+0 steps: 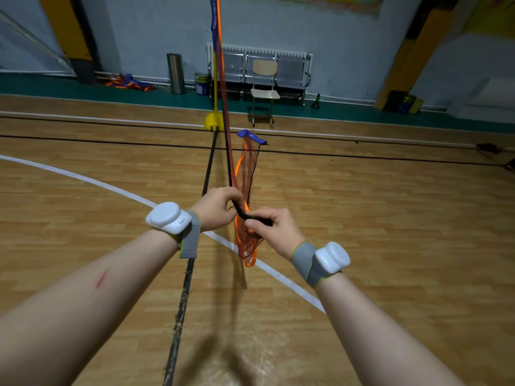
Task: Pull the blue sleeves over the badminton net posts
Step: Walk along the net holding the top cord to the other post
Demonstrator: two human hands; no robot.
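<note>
An orange badminton net (246, 174) stretches from my hands toward a yellow post (215, 79) on a yellow base (213, 121) at the far side. One blue sleeve (213, 20) sits on the top of that post. Another blue sleeve (251, 136) lies on the floor at the loose end of the net. My left hand (216, 208) grips the net's dark edge band. My right hand (271, 228) pinches the same black band (246, 214) just beside it, and bunched orange mesh hangs below both hands.
A wooden gym floor with white and black court lines lies all around. At the far wall stand a wooden chair (264, 90), a row of metal seats (262, 69), a steel bin (176, 73), a paint bucket (202, 84) and a pile of orange-blue fabric (131, 83).
</note>
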